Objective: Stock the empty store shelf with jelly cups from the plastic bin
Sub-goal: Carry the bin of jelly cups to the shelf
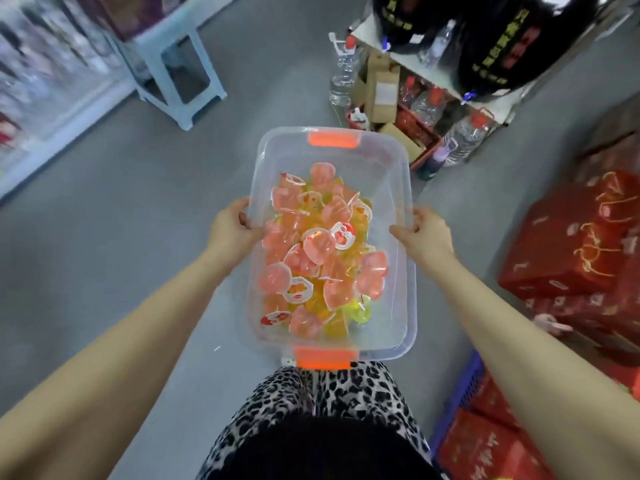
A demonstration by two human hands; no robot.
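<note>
Fingers (242,216) of the left hand (230,225) curl over the left rim of the bin (398,181), thumb inside the wall. The fingers (417,220) of the right hand (424,230) grip the right rim the same way. The clear bin is held above the floor (138,220), with an orange latch (334,139) at its far end and another at its near end. Jelly cups (318,251), pink, orange and yellow, lie heaped inside, toward its left wall.

The floor is smooth grey. At 11 o'clock stands a pale blue stool (180,74), with blurred shelving (41,64) at 10 o'clock. At 1 o'clock a rack (381,36) holds clear bottles (341,81) and a brown carton (382,91). Red boxes (571,244) are stacked at 3 o'clock, and more sit in a blue crate (457,403) at 5 o'clock. A leopard-print garment (346,393) shows at 6 o'clock.
</note>
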